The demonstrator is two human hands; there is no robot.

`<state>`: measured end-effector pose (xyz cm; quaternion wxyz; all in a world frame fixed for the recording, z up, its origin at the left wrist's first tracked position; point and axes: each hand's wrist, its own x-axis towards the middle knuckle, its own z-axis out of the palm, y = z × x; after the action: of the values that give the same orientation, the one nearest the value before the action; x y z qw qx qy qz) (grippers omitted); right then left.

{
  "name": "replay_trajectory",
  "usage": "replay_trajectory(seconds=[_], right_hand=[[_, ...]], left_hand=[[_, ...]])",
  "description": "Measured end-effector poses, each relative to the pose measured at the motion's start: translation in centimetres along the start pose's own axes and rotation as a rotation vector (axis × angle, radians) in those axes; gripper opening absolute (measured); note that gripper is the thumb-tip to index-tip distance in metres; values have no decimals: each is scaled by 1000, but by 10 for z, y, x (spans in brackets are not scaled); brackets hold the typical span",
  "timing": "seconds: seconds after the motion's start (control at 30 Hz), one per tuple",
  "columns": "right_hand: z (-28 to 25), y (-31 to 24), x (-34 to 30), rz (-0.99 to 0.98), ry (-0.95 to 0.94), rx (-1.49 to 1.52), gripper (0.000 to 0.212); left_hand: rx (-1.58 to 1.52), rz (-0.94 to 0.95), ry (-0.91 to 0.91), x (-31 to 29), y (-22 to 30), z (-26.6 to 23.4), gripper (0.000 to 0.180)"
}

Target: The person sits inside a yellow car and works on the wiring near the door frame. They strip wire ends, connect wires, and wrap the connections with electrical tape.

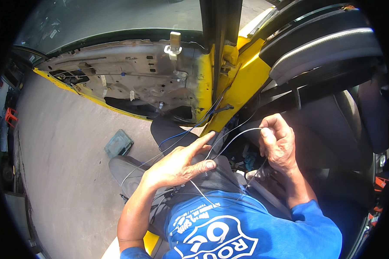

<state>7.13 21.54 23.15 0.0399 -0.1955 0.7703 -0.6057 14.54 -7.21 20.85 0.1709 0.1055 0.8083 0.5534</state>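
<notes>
My right hand [279, 142] is closed, thumb and fingertips pinching a thin grey wire [234, 139] near my lap. From that pinch the wire curves left and down to my left hand [177, 166]. The left hand is open, thumb and index finger stretched apart, with the wire passing by the gap between them; whether it touches the skin I cannot tell. Loose wires, one of them blue [173, 137], run from the yellow door pillar [242, 97] down across my legs. More dark wire lies in loops over my lap, partly hidden by my left hand and forearm.
Ahead to the left stands an open yellow car door [147, 82] with its inner metal panel bare. A green case [119, 143] lies on the concrete floor [65, 151]. The dark car interior with a seat [320, 129] is at my right. A red object [11, 116] sits far left.
</notes>
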Motion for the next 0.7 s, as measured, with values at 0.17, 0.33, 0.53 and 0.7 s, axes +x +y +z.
replay_trajectory(seconds=[0.17,0.33,0.53,0.7], right_hand=[[3,-18,27,-114,-191,-283,3],[-6,-47,45,-715,-575,-477,14],[-8,-63,45,-646,-435,-814,17],[-29,-54,46,-493,-311,-737,16]], left_hand=[[-486,-4,-169,4,-15,-1,32],[234,-51,87,12,-2,15,30],[115,2,76,20,-10,6,31],[-295,-46,-81,7,-17,-2,26]])
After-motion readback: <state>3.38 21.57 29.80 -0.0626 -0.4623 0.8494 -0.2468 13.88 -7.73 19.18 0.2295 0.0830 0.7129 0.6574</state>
